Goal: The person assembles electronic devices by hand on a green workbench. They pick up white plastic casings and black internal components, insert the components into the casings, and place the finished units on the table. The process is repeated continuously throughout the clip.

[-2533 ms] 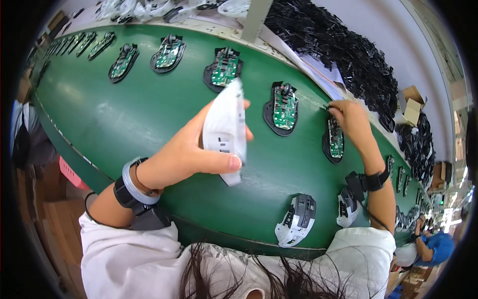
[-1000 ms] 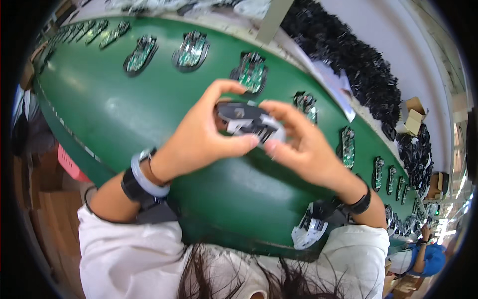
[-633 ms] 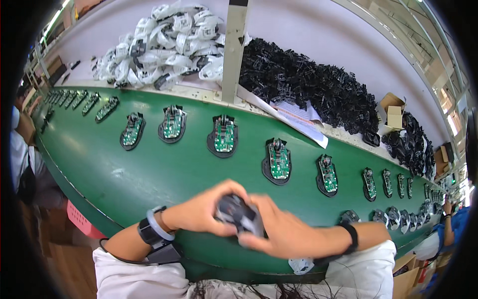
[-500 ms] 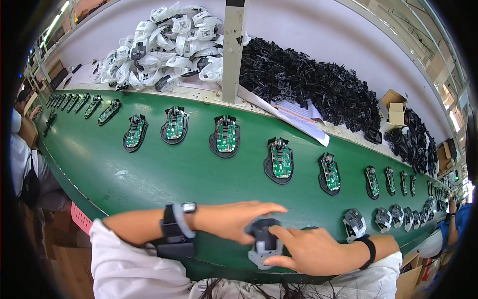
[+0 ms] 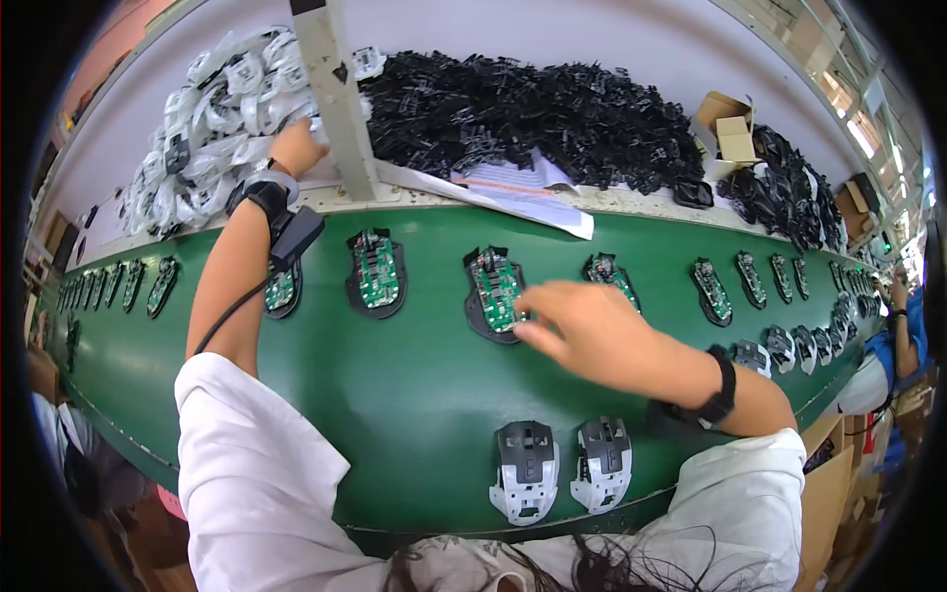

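1. Left grip (image 5: 299,148): extended to the heap of white shells (image 5: 217,109) behind the bench (image 5: 424,395), just left of the upright post (image 5: 340,99). The fingertips are not clear; whether they are spread or pinching a shell cannot be told.

2. Right grip (image 5: 582,326): over the bench, blurred, fingers loosely bent, thumb parted from the forefinger with a gap between them. Nothing is seen in it.

3. Nearest circuit unit (image 5: 493,288): lies on the bench immediately left of the right grip. The fingertips overlap its right edge in view; contact cannot be confirmed.

4. Second circuit unit (image 5: 612,274): lies just beyond the right grip, which hides its lower part.

5. Mouse covers: a left cover (image 5: 527,469) and a right cover (image 5: 603,464) rest side by side near the bench's front edge, a narrow gap between them. Both are on the person's side of the right grip and apart from it.

6. Appearance, circuit units: black contoured base, green board with small components, dark parts at the far end.

7. Appearance, covers: dark grey top panel, white side pieces, white slotted section toward the person.

8. Appearance, white shells: curved, thin-walled, piled loosely at mixed angles; a dark grey panel shows among them.

9. Surroundings: a heap of black parts (image 5: 533,118) lies right of the post, with paper sheets (image 5: 523,197) in front of it.
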Demonstrator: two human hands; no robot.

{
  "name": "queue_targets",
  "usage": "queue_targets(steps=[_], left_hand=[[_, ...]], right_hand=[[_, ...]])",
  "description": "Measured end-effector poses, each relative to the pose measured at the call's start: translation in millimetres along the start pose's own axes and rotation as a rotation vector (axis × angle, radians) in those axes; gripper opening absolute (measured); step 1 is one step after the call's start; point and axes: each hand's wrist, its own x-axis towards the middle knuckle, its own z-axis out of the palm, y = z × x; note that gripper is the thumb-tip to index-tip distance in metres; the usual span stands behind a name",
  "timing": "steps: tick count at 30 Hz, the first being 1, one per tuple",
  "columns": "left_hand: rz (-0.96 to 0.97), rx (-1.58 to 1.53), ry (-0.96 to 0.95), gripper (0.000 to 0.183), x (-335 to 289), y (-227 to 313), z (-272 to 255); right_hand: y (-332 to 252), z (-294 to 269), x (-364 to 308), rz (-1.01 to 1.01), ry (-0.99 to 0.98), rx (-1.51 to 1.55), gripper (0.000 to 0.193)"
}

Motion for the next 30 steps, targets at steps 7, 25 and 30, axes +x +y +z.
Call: queue_targets(steps=[7, 25, 30], left_hand=[[0.051, 0.139, -0.114, 0.054, -14, 25, 13], [-0.569, -1.843, -0.420, 0.045, -193, 49, -139], [-0.643, -1.992, -0.480, 0.055, -272, 87, -157]], right_hand=[[214, -28, 54, 0.421, 0.218, -0.387, 0.016], [224, -7, 73, 0.422, 0.477, -0.119, 0.024], [225, -16, 77, 0.723, 0.421, 0.801, 0.023]])
